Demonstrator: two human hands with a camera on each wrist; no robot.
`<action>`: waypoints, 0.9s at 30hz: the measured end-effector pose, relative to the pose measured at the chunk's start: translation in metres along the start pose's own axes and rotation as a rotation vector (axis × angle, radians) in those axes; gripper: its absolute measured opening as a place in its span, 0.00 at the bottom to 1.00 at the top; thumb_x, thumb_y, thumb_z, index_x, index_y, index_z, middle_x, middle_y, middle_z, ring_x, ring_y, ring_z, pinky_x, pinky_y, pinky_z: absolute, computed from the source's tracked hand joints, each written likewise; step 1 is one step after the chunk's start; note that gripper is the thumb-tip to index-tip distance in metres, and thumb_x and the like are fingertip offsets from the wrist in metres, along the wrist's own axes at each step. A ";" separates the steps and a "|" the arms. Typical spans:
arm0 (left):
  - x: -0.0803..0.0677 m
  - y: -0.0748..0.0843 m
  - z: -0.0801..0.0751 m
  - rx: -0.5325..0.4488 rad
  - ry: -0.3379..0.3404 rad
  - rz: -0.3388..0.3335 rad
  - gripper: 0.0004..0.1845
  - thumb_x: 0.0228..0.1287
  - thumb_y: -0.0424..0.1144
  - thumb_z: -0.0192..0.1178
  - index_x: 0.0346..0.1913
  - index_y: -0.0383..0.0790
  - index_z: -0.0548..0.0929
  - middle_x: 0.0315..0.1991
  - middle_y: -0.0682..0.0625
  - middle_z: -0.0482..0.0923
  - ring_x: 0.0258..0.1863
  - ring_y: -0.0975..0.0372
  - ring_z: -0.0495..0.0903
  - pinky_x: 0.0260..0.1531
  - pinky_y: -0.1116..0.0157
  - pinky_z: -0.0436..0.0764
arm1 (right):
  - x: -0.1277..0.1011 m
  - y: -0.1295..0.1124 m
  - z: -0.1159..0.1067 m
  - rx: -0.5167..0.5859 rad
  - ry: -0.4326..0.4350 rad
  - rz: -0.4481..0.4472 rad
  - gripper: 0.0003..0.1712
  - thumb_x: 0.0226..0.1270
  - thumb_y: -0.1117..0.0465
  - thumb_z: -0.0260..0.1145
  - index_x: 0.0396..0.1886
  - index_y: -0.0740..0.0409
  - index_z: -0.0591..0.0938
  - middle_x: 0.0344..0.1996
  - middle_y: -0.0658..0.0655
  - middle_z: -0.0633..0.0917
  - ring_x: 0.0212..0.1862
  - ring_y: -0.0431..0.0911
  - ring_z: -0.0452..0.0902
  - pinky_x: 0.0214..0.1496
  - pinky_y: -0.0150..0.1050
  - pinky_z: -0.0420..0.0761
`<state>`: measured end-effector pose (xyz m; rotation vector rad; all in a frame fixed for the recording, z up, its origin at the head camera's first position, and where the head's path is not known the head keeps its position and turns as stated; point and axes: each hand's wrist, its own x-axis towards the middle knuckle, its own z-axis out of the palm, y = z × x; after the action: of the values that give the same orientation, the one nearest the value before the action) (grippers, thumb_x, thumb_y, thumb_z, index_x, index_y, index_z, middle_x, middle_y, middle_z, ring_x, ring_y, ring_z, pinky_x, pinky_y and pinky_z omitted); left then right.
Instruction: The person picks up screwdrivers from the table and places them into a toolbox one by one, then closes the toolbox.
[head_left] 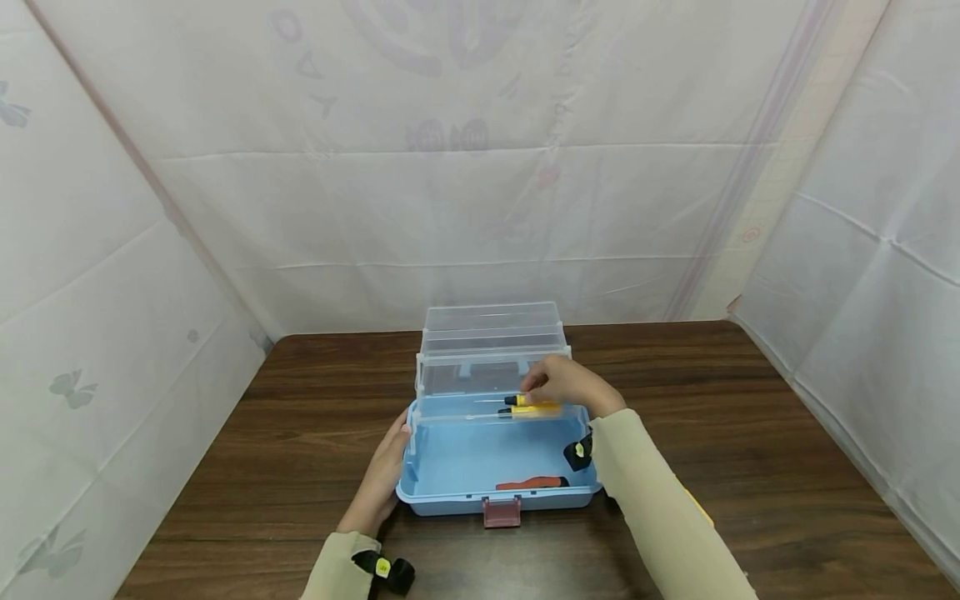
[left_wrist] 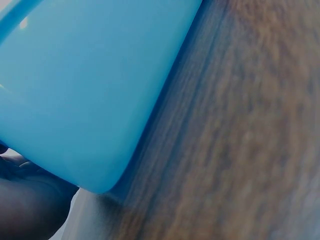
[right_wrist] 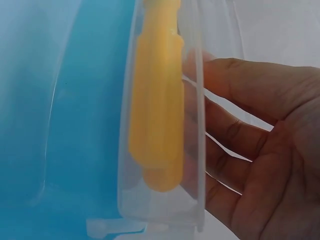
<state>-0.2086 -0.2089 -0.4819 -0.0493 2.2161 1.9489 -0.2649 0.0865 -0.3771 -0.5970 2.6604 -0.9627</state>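
A: Nearest you, your left hand (head_left: 378, 483) lies flat against the blue toolbox (head_left: 480, 467), fingers straight.

B: And your right hand (head_left: 566, 385)?

A: It pinches the yellow screwdriver (head_left: 531, 406) in the clear tray (head_left: 491, 408) at the box's back edge.

Beige sleeves (head_left: 660, 517), black wrist cameras (head_left: 577, 452)
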 end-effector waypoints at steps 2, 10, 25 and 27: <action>0.000 0.000 0.000 -0.005 0.000 -0.003 0.30 0.78 0.53 0.31 0.77 0.48 0.46 0.78 0.42 0.43 0.76 0.45 0.45 0.70 0.42 0.51 | -0.001 0.001 -0.001 0.002 0.004 -0.009 0.08 0.65 0.64 0.65 0.42 0.59 0.86 0.40 0.55 0.86 0.38 0.43 0.79 0.47 0.42 0.82; 0.000 -0.001 -0.001 -0.006 -0.003 0.002 0.30 0.78 0.53 0.30 0.77 0.49 0.46 0.78 0.43 0.43 0.76 0.45 0.44 0.70 0.42 0.50 | -0.006 0.005 -0.008 0.009 0.021 -0.032 0.09 0.66 0.65 0.64 0.44 0.60 0.86 0.40 0.55 0.87 0.39 0.44 0.79 0.47 0.42 0.82; 0.003 -0.003 -0.001 -0.015 -0.005 0.007 0.31 0.78 0.54 0.30 0.77 0.48 0.46 0.78 0.43 0.43 0.76 0.45 0.44 0.71 0.43 0.50 | -0.028 0.016 -0.023 -0.025 0.092 -0.005 0.12 0.65 0.63 0.65 0.46 0.61 0.85 0.43 0.57 0.86 0.42 0.46 0.80 0.46 0.43 0.83; 0.003 -0.003 -0.002 -0.018 -0.003 0.007 0.31 0.78 0.55 0.30 0.77 0.48 0.46 0.78 0.43 0.42 0.76 0.45 0.44 0.71 0.43 0.50 | -0.031 0.018 -0.025 -0.020 0.099 0.011 0.13 0.65 0.62 0.65 0.47 0.61 0.85 0.44 0.57 0.86 0.43 0.46 0.80 0.46 0.43 0.83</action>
<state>-0.2112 -0.2108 -0.4846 -0.0413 2.1997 1.9708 -0.2520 0.1268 -0.3675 -0.5518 2.7604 -0.9875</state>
